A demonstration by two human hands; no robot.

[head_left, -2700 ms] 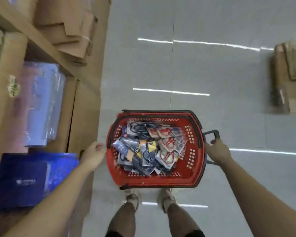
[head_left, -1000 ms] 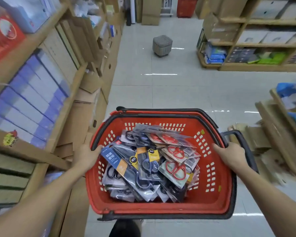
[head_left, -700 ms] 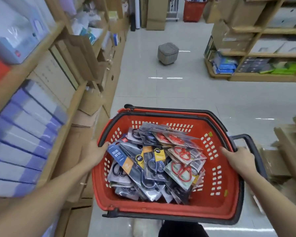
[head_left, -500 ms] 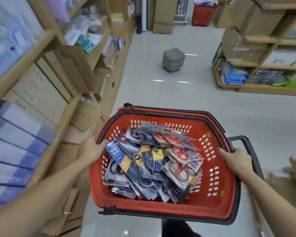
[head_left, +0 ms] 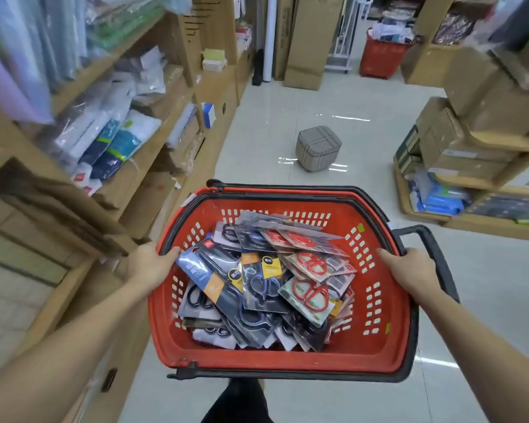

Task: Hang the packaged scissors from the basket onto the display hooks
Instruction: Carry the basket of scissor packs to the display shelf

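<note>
Two runs of shelving flank the red basket (head_left: 382, 331): left shelves (head_left: 83, 71) crammed with packets close beside it, right shelves (head_left: 489, 138) stacked with boxes farther off. Pale floor (head_left: 272, 117) stretches beyond the basket to tall cartons (head_left: 312, 41) and a second basket (head_left: 379, 56) at the far end. A checked stool (head_left: 318, 148) stands in the aisle straight ahead of it. Packaged scissors (head_left: 257, 285) lie heaped inside. The left grip (head_left: 148, 264) curls over its left rim; the right grip (head_left: 409, 270) clasps its right rim beside the black handle (head_left: 434, 248).

Forearms (head_left: 74, 340) bare; left hand (head_left: 148, 267), right hand (head_left: 409, 270) bare; black garment (head_left: 242, 401) covers leg.
</note>
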